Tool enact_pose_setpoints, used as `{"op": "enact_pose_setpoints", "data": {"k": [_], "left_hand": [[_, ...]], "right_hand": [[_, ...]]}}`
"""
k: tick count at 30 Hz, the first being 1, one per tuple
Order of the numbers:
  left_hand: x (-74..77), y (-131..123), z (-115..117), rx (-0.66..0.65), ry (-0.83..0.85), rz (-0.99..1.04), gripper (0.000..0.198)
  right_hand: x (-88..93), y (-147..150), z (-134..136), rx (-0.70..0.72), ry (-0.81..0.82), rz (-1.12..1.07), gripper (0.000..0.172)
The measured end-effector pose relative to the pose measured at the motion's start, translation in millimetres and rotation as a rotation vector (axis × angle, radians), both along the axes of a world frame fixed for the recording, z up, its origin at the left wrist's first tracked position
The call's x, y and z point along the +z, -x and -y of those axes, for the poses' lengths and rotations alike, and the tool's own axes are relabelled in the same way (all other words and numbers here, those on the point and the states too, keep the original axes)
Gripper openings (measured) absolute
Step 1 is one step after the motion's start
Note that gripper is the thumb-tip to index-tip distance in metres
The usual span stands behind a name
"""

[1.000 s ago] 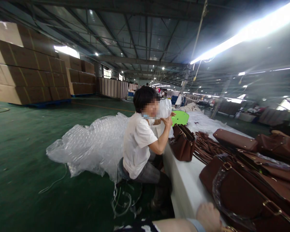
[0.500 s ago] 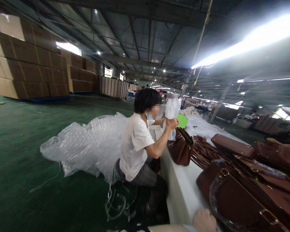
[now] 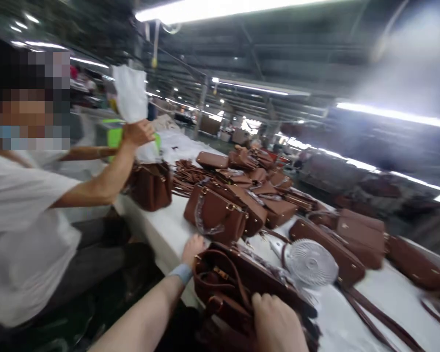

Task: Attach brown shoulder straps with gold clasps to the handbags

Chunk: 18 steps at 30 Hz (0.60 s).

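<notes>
A brown handbag (image 3: 256, 269) with an open top, thin strap and gold zip pull lies tilted at the near edge of the table. My left hand (image 3: 193, 250), a grey-blue band at its wrist, is closed at the bag's far left corner; its fingertips are partly hidden. My right hand (image 3: 276, 320) is closed on the bag's near side, by the strap, with the fingers curled over the edge. Just beyond stands another brown handbag (image 3: 216, 210), its handle wrapped in clear plastic. A small round fan (image 3: 311, 261) lies to the right of the bag I hold.
At my left sits a co-worker (image 3: 29, 210) in a white shirt, holding white wrapping (image 3: 131, 93) above a brown bag (image 3: 152, 186). Several more brown bags (image 3: 361, 237) and a heap of straps (image 3: 190, 176) cover the white-topped table (image 3: 392, 298).
My view has swung right and down toward the table. Both my hands are now on the open handbag; before, only one showed, low by the table edge.
</notes>
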<state>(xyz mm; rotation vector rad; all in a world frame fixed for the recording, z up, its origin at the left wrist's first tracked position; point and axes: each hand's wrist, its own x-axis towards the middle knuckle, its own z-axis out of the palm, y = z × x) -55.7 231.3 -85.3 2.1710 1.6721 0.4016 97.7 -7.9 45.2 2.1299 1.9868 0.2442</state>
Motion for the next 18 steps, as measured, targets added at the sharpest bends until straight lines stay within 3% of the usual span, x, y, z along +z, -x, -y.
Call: {"op": "enact_pose_setpoints", "data": {"k": [3, 5, 7, 13, 18], "left_hand": [[2.4, 4.0, 1.9, -0.058, -0.042, -0.041, 0.023], [0.4, 5.3, 0.2, -0.053, -0.087, -0.084, 0.024], [-2.4, 4.7, -1.8, -0.050, -0.110, -0.104, 0.026], [-5.8, -0.5, -0.9, -0.003, -0.125, -0.105, 0.033], [-16.7, -5.6, -4.8, 0.046, -0.132, -0.122, 0.033]], "right_hand": [[13.8, 12.5, 8.3, 0.150, 0.017, 0.004, 0.016], [11.8, 9.6, 20.3, 0.176, -0.011, 0.009, 0.009], [3.1, 1.2, 37.6, 0.206, -0.083, 0.031, 0.015], [-22.2, -37.5, 94.5, 0.306, -0.437, 0.085, 0.014], [-27.0, -94.2, 150.1, 0.458, -0.686, 0.266, 0.030]]}}
